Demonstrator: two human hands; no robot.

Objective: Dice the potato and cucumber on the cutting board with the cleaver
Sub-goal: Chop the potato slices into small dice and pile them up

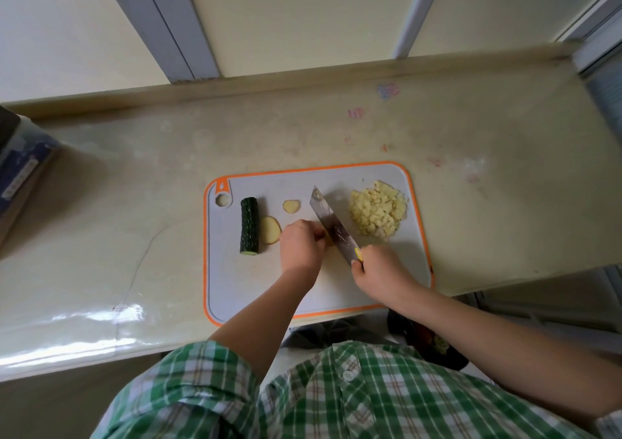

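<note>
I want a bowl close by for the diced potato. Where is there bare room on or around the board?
Bare: the counter left of the cutting board, the strip behind it, and the board's near-left corner below the cucumber. Crowded: mid-board, with potato slices, left hand on a potato piece, cleaver, right hand and diced potato.

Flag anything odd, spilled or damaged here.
Pink and blue scribbles mark the counter beyond the cutting board, and a thin crack-like line runs left of it. Nothing spilled: the diced potato lies heaped on the board.

Uncut cucumber (249,226) (left) lies on the cutting board (242,287) — diced potato (377,211) heaped right, cleaver (331,223) between.
</note>
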